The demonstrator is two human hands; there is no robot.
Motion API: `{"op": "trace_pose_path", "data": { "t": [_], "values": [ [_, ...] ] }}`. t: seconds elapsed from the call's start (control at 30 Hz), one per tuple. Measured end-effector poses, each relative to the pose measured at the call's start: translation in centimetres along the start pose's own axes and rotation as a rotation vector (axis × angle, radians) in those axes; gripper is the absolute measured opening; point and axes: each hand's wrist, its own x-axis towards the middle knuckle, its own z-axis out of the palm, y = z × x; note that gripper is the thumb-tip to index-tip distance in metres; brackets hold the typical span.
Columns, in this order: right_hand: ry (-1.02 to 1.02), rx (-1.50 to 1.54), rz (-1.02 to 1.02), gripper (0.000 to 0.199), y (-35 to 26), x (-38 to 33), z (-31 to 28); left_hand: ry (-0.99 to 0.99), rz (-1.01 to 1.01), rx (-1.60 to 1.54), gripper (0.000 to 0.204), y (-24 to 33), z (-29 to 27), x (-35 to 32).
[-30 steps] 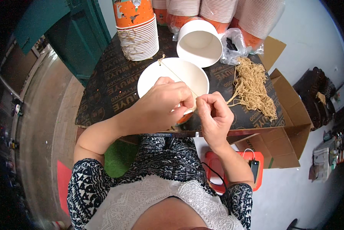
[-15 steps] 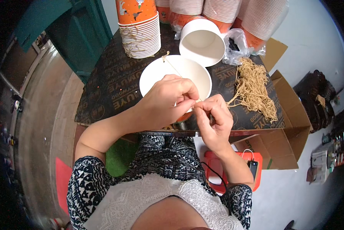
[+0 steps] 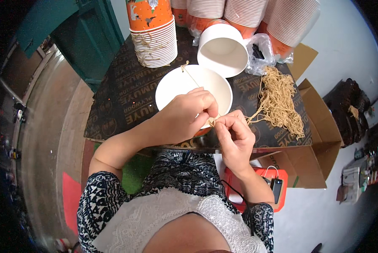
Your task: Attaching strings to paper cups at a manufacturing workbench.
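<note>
A white-lined paper bucket (image 3: 168, 90) stands at the table's near edge, a bit of its orange outside showing below my hands. Tan string (image 3: 191, 77) runs across its mouth from a knot at the far rim to my fingers. My left hand (image 3: 193, 110) is closed, thumb and forefinger pinching the string at the near rim. My right hand (image 3: 236, 137), also closed, pinches the string just beside it, where a small loop shows between the fingertips. The exact shape of the knot is hidden by the fingers. A loose heap of tan strings (image 3: 280, 103) lies right of my right hand.
Behind the bucket, another white bucket (image 3: 223, 49) lies tipped on its side. A stack of orange buckets (image 3: 154, 44) stands at the back left, with more wrapped stacks (image 3: 244, 12) behind. A plastic bag (image 3: 259, 52), a cardboard box (image 3: 321, 126) and a red stool (image 3: 282, 200) are at the right.
My fingertips have shifted slightly at the near rim, and a small loop of string now shows between them. Both hands still pinch the string; the view has moved a little.
</note>
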Motion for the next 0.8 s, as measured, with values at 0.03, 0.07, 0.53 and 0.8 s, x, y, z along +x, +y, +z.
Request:
{"op": "trace_pose_path", "data": {
  "t": [0.03, 0.07, 0.53, 0.8],
  "values": [
    [-0.003, 0.007, 0.015, 0.004, 0.0, 0.1, -0.1, -0.010, 0.063, 0.050, 0.010, -0.3, 0.0, 0.0],
    [-0.006, 0.009, 0.016, 0.004, 0.1, 0.1, -0.1, -0.021, 0.126, 0.099, 0.010, -0.5, 0.0, 0.0],
    [0.011, -0.030, -0.034, 0.005, 0.6, 0.5, -0.3, -0.124, -0.045, 0.051, 0.011, -0.3, -0.1, 0.1],
    [-0.049, -0.233, -0.262, 0.013, 0.8, 1.7, -2.5, -0.163, -0.054, -0.058, 0.010, -0.2, -1.0, 0.1]
  ]
}}
